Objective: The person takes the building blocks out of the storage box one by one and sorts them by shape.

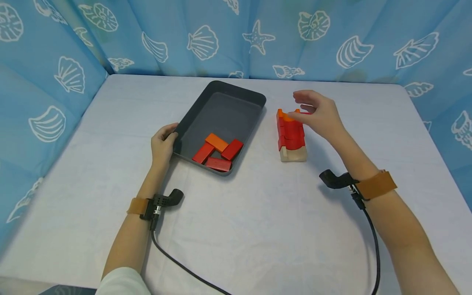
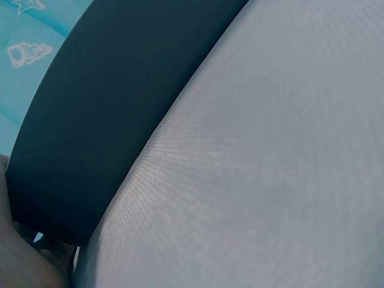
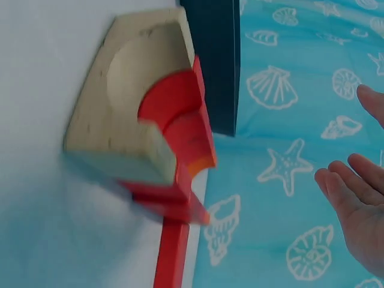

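Observation:
My left hand [image 1: 163, 145] grips the left rim of a dark grey tray [image 1: 225, 106]; the left wrist view shows the hand [image 2: 27, 258] at the tray's corner and its dark outer wall [image 2: 120, 108]. In the tray's near end lie an orange block [image 1: 216, 142] and three red blocks [image 1: 218, 164]. Right of the tray stands a structure of red curved blocks [image 1: 291, 133], with orange ones on top and a natural wood block [image 1: 293, 155] at its near end. My right hand [image 1: 322, 114] hovers by its top, fingers spread loosely; the right wrist view shows this hand [image 3: 360, 210] apart from the blocks.
A white cloth covers the table [image 1: 258, 229]. Blue curtains [image 1: 221, 37] with shell prints hang behind and along the sides. Each wrist wears a strapped camera, and black cables [image 1: 177, 264] trail toward the near edge.

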Demonstrator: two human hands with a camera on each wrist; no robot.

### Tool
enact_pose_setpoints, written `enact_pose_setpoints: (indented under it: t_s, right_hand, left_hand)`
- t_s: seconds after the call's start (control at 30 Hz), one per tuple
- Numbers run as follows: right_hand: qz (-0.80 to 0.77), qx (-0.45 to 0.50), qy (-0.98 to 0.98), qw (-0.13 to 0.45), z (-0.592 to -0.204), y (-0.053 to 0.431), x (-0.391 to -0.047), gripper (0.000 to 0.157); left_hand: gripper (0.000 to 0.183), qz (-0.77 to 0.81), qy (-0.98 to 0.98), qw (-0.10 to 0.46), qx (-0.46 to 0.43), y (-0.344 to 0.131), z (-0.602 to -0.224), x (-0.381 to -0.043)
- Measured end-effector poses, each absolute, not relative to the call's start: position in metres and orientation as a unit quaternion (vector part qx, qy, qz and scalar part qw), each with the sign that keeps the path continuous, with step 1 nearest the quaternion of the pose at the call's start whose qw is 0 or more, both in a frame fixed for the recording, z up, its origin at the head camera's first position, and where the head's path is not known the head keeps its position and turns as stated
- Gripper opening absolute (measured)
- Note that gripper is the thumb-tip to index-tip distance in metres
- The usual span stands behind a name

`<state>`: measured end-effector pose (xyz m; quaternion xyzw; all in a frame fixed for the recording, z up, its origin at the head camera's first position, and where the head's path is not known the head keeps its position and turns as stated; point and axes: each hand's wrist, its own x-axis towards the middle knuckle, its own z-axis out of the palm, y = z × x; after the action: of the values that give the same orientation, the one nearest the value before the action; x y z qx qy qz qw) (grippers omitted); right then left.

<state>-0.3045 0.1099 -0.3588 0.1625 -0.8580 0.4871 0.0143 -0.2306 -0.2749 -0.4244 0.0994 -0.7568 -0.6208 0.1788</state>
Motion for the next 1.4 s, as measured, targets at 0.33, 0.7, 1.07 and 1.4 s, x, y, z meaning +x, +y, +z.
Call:
enact_pose_setpoints:
  t_s: [0.33,0.7,1.07,1.4]
  right_hand:
    - [0.488,0.177,-0.855,-0.022,-0.345,0.068,-0.282,0.055]
    - [0.485,0.223,-0.846,-0.015,-0.349,0.05,-0.281,0.055]
    - [0.502,0.247,-0.827,-0.05,-0.354,0.023,-0.274,0.055]
    - [0.496,0.276,-0.82,-0.075,-0.368,0.004,-0.273,0.056]
  left_hand:
    - [0.028,-0.614,-0.762,0.176,0.107,-0.275,-0.425,-0.231]
    - [0.028,-0.622,-0.756,0.175,0.106,-0.274,-0.422,-0.231]
    - [0.028,-0.613,-0.762,0.179,0.109,-0.277,-0.427,-0.231]
    - [0.028,-0.622,-0.757,0.165,0.114,-0.272,-0.416,-0.227]
